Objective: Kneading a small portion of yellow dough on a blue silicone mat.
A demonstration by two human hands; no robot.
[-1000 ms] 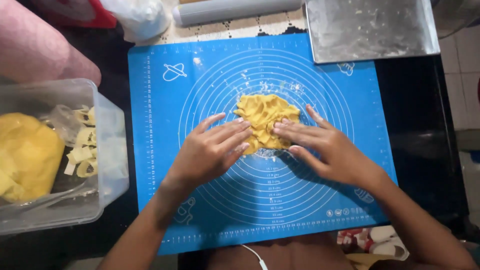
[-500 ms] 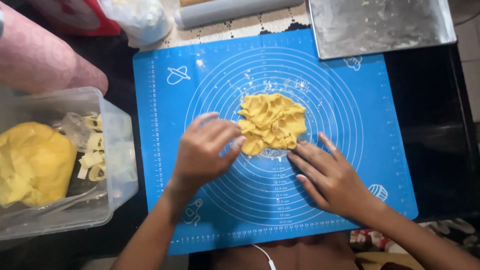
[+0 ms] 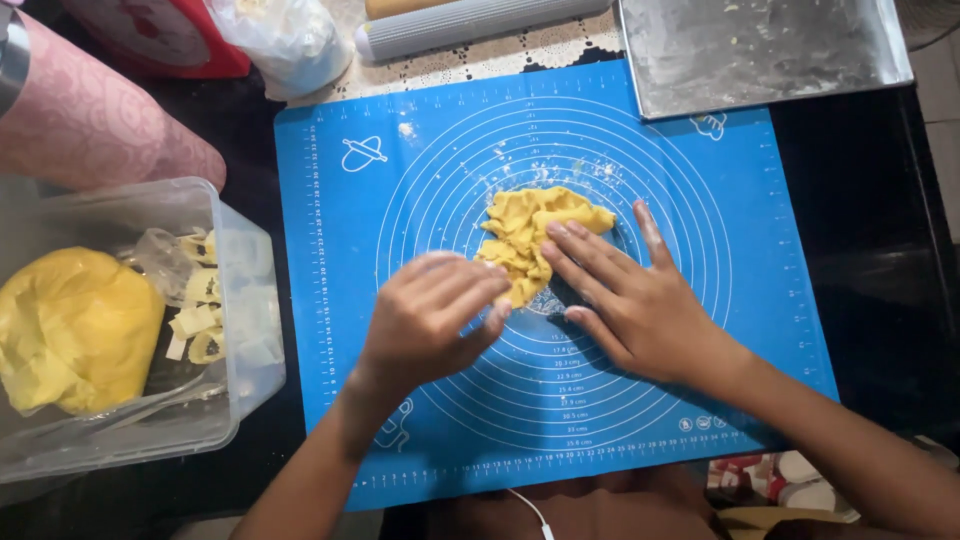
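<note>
Pressing the dough (image 3: pixel 535 235), both hands (image 3: pixel 430 315) have drawn closer together.

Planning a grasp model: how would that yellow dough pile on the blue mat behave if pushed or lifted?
The dough pile looks folded and ragged, so probably soft, deforming rather than sliding. Crumbs on the blue mat suggest it may break apart when lifted. Lying flat, it seems unlikely to roll.

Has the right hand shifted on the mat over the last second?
Yes. The right hand slid off the dough toward the mat's near edge, then returned, fingertips on the dough's right side.
</note>
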